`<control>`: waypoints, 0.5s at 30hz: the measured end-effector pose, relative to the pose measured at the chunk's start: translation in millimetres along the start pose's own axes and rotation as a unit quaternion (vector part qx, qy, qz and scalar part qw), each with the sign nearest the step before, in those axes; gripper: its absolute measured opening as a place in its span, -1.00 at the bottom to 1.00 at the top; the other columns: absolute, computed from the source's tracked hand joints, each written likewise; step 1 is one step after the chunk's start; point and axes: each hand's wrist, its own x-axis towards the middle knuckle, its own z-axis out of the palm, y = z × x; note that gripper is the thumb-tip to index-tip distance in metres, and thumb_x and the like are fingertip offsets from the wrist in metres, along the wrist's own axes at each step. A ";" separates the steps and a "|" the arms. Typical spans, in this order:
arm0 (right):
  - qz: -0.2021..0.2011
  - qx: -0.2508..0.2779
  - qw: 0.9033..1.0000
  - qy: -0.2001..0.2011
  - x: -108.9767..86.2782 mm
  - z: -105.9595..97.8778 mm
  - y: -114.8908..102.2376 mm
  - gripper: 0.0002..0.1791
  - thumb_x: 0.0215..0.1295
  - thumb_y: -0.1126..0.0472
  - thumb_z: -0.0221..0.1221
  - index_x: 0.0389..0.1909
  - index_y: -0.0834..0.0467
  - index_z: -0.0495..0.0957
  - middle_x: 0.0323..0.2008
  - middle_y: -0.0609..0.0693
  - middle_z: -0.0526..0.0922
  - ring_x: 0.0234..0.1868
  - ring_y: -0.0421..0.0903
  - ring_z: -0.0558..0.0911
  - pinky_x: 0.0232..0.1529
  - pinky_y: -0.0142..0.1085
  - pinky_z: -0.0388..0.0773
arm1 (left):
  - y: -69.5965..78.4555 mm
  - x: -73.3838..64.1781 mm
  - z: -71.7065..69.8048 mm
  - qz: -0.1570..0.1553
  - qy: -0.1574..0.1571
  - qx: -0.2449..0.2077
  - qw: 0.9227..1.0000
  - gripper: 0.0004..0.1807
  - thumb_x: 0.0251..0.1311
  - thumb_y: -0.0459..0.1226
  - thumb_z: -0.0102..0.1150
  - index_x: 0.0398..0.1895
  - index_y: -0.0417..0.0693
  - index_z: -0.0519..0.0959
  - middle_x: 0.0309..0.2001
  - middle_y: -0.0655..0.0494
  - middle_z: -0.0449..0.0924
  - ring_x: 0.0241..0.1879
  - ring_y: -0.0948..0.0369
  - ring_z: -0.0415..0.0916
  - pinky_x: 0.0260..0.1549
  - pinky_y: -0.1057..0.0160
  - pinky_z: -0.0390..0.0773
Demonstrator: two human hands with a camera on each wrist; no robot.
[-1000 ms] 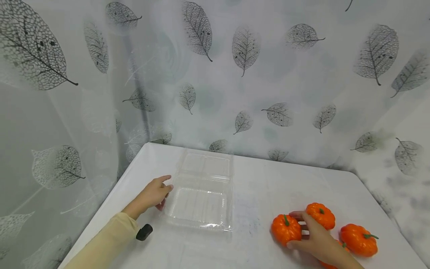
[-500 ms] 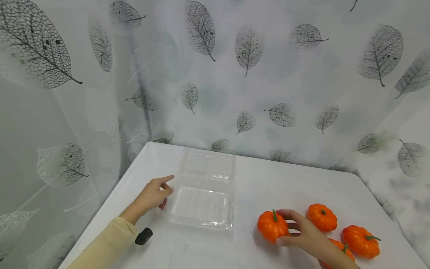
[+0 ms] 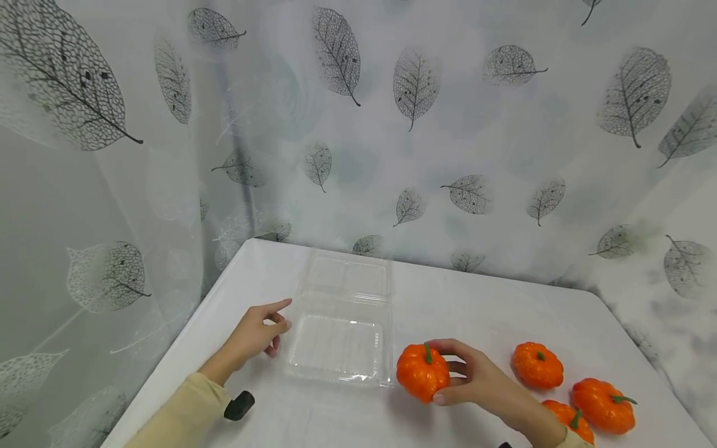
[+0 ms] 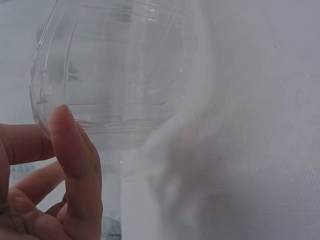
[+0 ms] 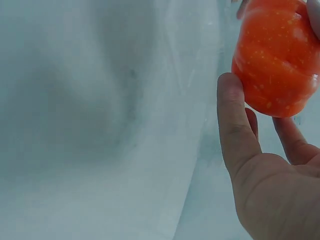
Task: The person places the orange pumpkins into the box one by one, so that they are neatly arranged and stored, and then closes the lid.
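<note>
Head view first: the right hand (image 3: 465, 378) has an orange pumpkin (image 3: 421, 373), fingers curved round its right side, and it's up over the table (image 3: 482, 305), just beyond the right side of a clear container (image 3: 336, 348)! That container lies opened out, one half toward the table's far edge, the other nearer. At its left rim is the left hand (image 3: 252, 336), index finger and thumb a little apart, tips right by the plastic. Over toward the table's right edge, a trio: a second pumpkin (image 3: 536, 367), a third pumpkin (image 3: 600, 407) and a fourth pumpkin (image 3: 562, 414), this last close by the right forearm. Leaf-printed curtain (image 3: 358, 143) behind it all.

Left wrist: one digit up against the clear rim, another reaching in behind; the rest loosely bent.

Right wrist: glossy, yellow-speckled orange skin, upper right, fingers spread around it, one tip pressed to its side, another underneath!
</note>
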 end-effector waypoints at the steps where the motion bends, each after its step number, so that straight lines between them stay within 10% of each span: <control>1: -0.007 0.003 1.000 -0.006 2.2 2.5 -2.4 -0.16 0.14 0.24 0.46 0.42 0.22 0.32 0.34 0.17 0.38 0.22 0.12 0.48 0.09 -0.08 0.62 | -0.5 -0.3 0.1 0.001 0.000 -0.002 1.000 -0.36 0.34 -0.42 0.22 0.48 -0.17 0.34 -0.19 -0.06 0.49 -0.60 0.18 0.42 -0.65 0.23 0.57; 15: -0.062 0.047 0.995 -0.063 46.7 35.7 -40.4 -0.21 0.21 0.21 0.43 0.44 0.18 0.33 0.34 0.13 0.41 0.24 0.12 0.53 0.14 -0.09 0.59 | -2.1 0.4 0.0 -0.002 0.002 -0.019 1.000 -0.35 0.31 -0.41 0.26 0.47 -0.17 0.36 -0.18 -0.05 0.49 -0.64 0.19 0.41 -0.67 0.25 0.56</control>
